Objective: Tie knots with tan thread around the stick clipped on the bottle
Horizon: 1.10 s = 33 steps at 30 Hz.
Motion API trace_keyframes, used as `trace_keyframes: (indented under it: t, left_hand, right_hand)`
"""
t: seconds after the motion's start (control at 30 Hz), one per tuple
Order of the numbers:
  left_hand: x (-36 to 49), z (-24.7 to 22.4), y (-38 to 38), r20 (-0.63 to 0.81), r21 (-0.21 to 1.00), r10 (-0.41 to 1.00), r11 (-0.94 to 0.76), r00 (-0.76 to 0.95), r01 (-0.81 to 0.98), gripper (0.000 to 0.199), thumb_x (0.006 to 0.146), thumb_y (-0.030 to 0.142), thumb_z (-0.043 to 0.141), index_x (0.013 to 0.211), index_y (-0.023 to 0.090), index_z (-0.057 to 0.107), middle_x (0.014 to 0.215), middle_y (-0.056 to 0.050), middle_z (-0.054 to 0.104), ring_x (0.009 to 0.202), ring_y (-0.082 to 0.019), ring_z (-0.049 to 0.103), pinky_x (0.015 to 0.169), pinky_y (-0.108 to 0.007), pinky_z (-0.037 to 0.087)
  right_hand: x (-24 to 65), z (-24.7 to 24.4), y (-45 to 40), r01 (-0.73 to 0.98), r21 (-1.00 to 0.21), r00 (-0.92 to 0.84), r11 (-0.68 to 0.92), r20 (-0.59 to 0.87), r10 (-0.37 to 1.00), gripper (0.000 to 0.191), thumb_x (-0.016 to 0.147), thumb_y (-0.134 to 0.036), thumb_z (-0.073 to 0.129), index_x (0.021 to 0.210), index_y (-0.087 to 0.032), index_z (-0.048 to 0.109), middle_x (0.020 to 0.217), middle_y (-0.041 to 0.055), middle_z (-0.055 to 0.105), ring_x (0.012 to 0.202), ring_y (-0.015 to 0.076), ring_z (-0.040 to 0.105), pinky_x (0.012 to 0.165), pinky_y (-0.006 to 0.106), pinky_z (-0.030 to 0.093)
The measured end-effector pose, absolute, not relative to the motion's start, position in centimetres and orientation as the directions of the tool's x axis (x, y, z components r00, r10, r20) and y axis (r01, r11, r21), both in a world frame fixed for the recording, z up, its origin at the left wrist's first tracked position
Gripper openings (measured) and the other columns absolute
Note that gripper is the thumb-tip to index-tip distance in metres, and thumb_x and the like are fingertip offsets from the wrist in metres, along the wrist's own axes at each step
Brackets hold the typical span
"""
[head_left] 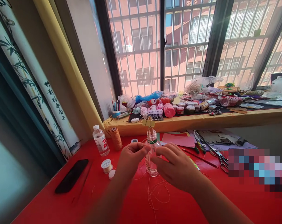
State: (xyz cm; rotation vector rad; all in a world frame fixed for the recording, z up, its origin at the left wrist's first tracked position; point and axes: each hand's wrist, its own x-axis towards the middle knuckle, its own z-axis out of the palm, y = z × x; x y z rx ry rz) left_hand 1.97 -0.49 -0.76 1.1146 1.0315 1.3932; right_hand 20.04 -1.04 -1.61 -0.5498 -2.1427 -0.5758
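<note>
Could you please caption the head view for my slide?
Left hand and right hand pinch thin thread at an upright glass bottle on a red table.

I see my left hand (131,157) and right hand (175,166) meeting at a small clear glass bottle (151,155) standing upright on the red table (61,205), fingertips pinched at its neck, where thin pale thread (155,193) trails down in loose loops. Left of the bottle stand a clear plastic water bottle (101,140), a cone of brown twine (116,138) and a small white thread spool (106,165). A black phone (71,176) lies near left. Scissors (219,155) lie to the right.
</note>
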Motion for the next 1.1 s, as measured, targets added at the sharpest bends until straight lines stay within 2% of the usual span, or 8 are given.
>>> trace_keyframes:
  t: [0.17, 0.3, 0.53, 0.6, 0.7, 0.83, 0.97, 1.1]
  left_hand:
    - [1.7, -0.8, -0.4, 0.091, 0.979, 0.996, -0.088, 0.005, -0.184, 0.029, 0.064, 0.04, 0.092, 0.066, 0.018, 0.074, 0.056, 0.004, 0.057, 0.054, -0.009, 0.044, 0.056, -0.023, 0.038]
    - [1.5, -0.8, -0.3, 0.074, 0.984, 0.997, -0.068, 0.031, -0.162, 0.026, 0.063, 0.037, 0.092, 0.066, 0.018, 0.074, 0.056, 0.003, 0.058, 0.054, -0.01, 0.047, 0.054, -0.023, 0.04]
    - [1.4, -0.7, -0.4, 0.09, 0.987, 0.996, -0.09, -0.005, -0.136, 0.027, 0.063, 0.038, 0.091, 0.068, 0.018, 0.075, 0.062, 0.001, 0.062, 0.057, -0.011, 0.048, 0.055, -0.023, 0.04]
    - [1.5, -0.8, -0.4, 0.096, 0.984, 0.995, -0.097, -0.009, -0.149, 0.027, 0.063, 0.038, 0.091, 0.068, 0.018, 0.074, 0.063, 0.002, 0.063, 0.059, -0.011, 0.049, 0.057, -0.023, 0.04]
    - [1.6, -1.0, -0.4, 0.108, 0.984, 0.994, -0.104, 0.021, -0.142, 0.026, 0.064, 0.036, 0.091, 0.067, 0.018, 0.073, 0.065, 0.001, 0.064, 0.062, -0.012, 0.052, 0.059, -0.023, 0.043]
    - [1.6, -1.3, -0.4, 0.141, 0.985, 0.989, -0.136, 0.037, -0.109, 0.026, 0.071, 0.039, 0.086, 0.069, 0.018, 0.073, 0.064, 0.0, 0.062, 0.062, -0.013, 0.051, 0.057, -0.024, 0.04]
    - [1.6, -1.2, -0.5, 0.168, 0.984, 0.985, -0.166, 0.039, -0.058, 0.028, 0.073, 0.042, 0.084, 0.068, 0.018, 0.071, 0.058, 0.004, 0.05, 0.055, -0.01, 0.038, 0.05, -0.022, 0.03]
    - [1.7, -1.0, -0.5, 0.157, 0.986, 0.987, -0.155, 0.033, -0.061, 0.028, 0.07, 0.042, 0.084, 0.066, 0.019, 0.069, 0.055, 0.005, 0.044, 0.053, -0.009, 0.031, 0.048, -0.023, 0.023]
  right_hand:
    - [20.1, -1.7, -1.0, 0.585, 0.228, -0.58, 0.778, 0.789, 0.205, 0.024, 0.099, -0.006, 0.051, 0.106, -0.021, 0.069, 0.09, 0.0046, 0.069, 0.077, 0.0183, 0.054, 0.072, 0.034, 0.044]
    - [19.3, -2.0, -1.0, 0.6, 0.259, -0.589, 0.757, 0.784, 0.198, 0.023, 0.101, -0.006, 0.053, 0.098, -0.022, 0.07, 0.085, 0.0037, 0.07, 0.075, 0.0184, 0.055, 0.071, 0.034, 0.043]
    - [19.3, -2.2, -1.3, 0.552, 0.213, -0.521, 0.806, 0.843, 0.135, 0.017, 0.097, -0.008, 0.061, 0.098, -0.023, 0.07, 0.085, 0.0026, 0.07, 0.073, 0.0173, 0.056, 0.068, 0.033, 0.044]
    - [19.3, -1.9, -1.7, 0.478, 0.113, -0.489, 0.871, 0.858, 0.157, 0.019, 0.097, -0.009, 0.059, 0.104, -0.023, 0.07, 0.092, 0.0054, 0.071, 0.078, 0.0184, 0.06, 0.071, 0.034, 0.049]
    - [18.8, -1.1, -2.4, 0.272, -0.179, -0.366, 0.945, 0.889, 0.274, 0.021, 0.096, -0.009, 0.058, 0.107, -0.024, 0.069, 0.1, 0.0081, 0.072, 0.083, 0.019, 0.066, 0.073, 0.034, 0.055]
    - [18.0, -0.2, -3.5, 0.051, -0.481, -0.258, 0.875, 0.84, 0.477, 0.02, 0.098, -0.011, 0.059, 0.099, -0.024, 0.073, 0.089, 0.0056, 0.073, 0.081, 0.0185, 0.07, 0.07, 0.03, 0.058]
    - [18.8, 0.9, -4.6, 0.039, -0.582, -0.11, 0.813, 0.806, 0.582, 0.022, 0.103, -0.021, 0.058, 0.09, -0.026, 0.076, 0.084, 0.0054, 0.07, 0.079, 0.0203, 0.067, 0.069, 0.033, 0.057]
    - [21.0, 2.1, -5.5, 0.103, -0.628, 0.165, 0.772, 0.776, 0.609, 0.027, 0.105, -0.022, 0.052, 0.089, -0.028, 0.072, 0.086, 0.0056, 0.063, 0.072, 0.0195, 0.06, 0.059, 0.032, 0.05]
